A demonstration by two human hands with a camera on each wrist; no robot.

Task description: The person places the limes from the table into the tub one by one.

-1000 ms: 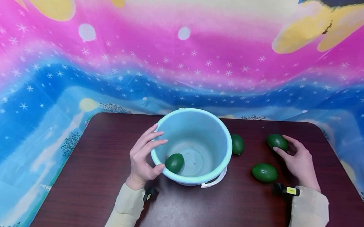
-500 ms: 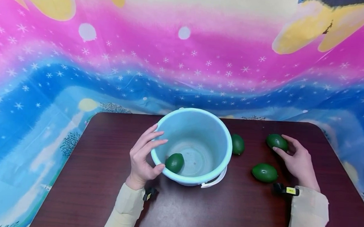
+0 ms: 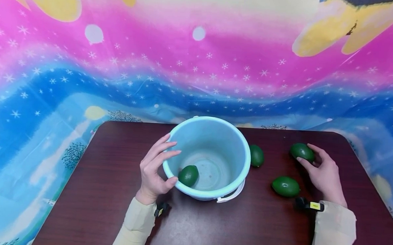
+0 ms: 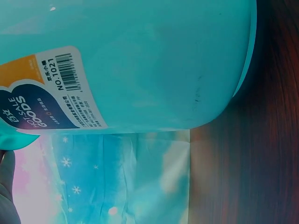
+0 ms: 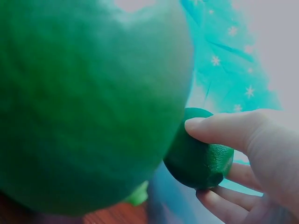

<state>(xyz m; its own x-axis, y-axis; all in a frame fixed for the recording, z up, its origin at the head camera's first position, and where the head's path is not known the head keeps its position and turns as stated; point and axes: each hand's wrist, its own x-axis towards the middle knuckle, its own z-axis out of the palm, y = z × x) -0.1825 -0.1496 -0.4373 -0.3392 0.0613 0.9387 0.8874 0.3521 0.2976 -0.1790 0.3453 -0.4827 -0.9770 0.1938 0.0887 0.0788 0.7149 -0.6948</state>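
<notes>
1. The right hand (image 3: 324, 172) is pinching a green lime (image 3: 302, 151) in a narrow grip, thumb and fingers curling around it on the counter (image 3: 108, 177).
2. The left hand (image 3: 155, 170) is cupping the bucket (image 3: 228, 138), apparently steadying it, just beside another lime (image 3: 188, 175) lying inside.

The left hand (image 3: 155, 170) is curling against the near-left wall of the pale blue bucket (image 3: 212, 130), fingers over its rim and thumb low on the outside. The right hand (image 3: 324, 173), well right of the bucket, is seemingly pinching a green fruit (image 3: 301, 151) between thumb and fingertips.
</notes>
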